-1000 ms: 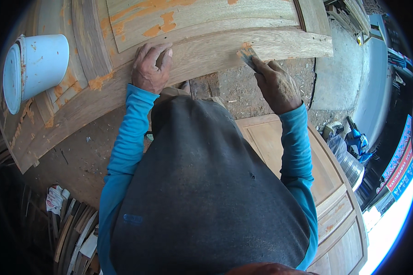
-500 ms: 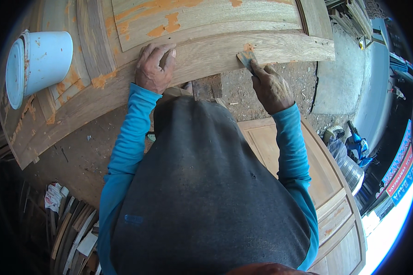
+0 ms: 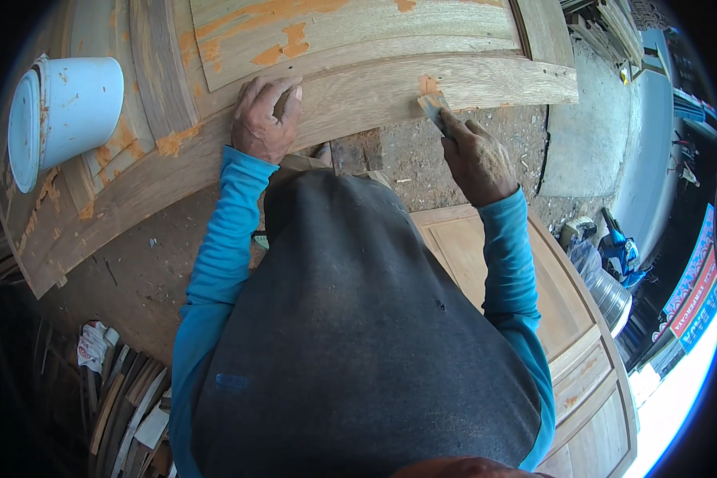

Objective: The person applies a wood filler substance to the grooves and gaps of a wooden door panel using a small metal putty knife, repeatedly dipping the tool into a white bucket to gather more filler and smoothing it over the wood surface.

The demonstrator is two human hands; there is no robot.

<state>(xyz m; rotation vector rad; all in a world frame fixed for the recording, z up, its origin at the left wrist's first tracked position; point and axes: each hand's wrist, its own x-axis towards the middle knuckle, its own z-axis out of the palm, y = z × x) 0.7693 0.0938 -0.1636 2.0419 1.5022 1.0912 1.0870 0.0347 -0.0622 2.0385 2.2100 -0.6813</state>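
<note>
A panelled wooden door (image 3: 350,92) lies across the top of the view, its near rail facing me. My right hand (image 3: 479,162) is closed round a putty knife (image 3: 433,107), whose blade touches the rail by a patch of orange filler (image 3: 428,84). The knife's handle is mostly hidden in my fingers. My left hand (image 3: 264,119) rests on the same door to the left, fingers bent and apart, with nothing held in it. More orange filler marks the door's panels and joints.
A white tub (image 3: 84,103) with a stained rim lies tipped on its side on the door's left part. Another panelled door (image 3: 562,334) is at the lower right. Wood offcuts (image 3: 127,398) are stacked at lower left. A metal pot (image 3: 611,301) stands at the right.
My right hand and the putty knife have shifted slightly right and nearer to me. More of the orange filler patch shows beyond the blade. My left hand stays on the door.
</note>
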